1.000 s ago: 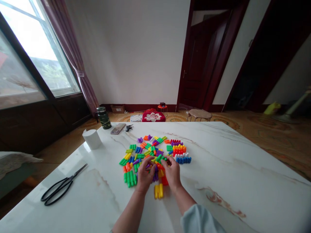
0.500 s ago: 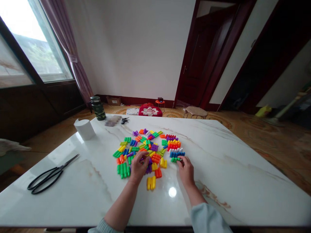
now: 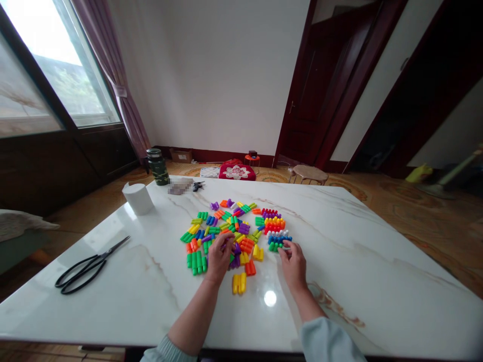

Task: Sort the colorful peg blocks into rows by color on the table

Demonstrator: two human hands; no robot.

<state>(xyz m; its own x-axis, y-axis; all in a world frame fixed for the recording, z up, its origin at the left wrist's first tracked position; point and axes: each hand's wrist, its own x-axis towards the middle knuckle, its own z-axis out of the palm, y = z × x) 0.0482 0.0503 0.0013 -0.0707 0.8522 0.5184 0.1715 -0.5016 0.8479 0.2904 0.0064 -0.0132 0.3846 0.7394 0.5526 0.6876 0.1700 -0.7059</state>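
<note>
My left hand (image 3: 220, 257) is over the near part of a spread of colourful plastic building blocks (image 3: 244, 229). Its fingers are curled downward, and whatever lies between them I cannot make out; a bit of green shows below the fingertips. At the right of the spread, my right hand (image 3: 295, 262) pinches the right end of a green block (image 3: 275, 247). This green block lies against a blue block (image 3: 278, 239), nearest end of a column of knobbed pieces. Behind it come a white block (image 3: 277, 233), then red, orange, yellow and purple ones.
Black-handled scissors (image 3: 92, 265) lie at the left of the white marble-look table (image 3: 362, 261). A paper roll (image 3: 138, 198), a camouflage flask (image 3: 157, 167) and small black clippers (image 3: 198, 186) stand or lie toward the far left. Beyond the table is a round stool (image 3: 310, 174).
The green block now sits closer against the blue one, and my right fingers have slid toward its right end. My left hand has barely shifted. The whole view has moved slightly.
</note>
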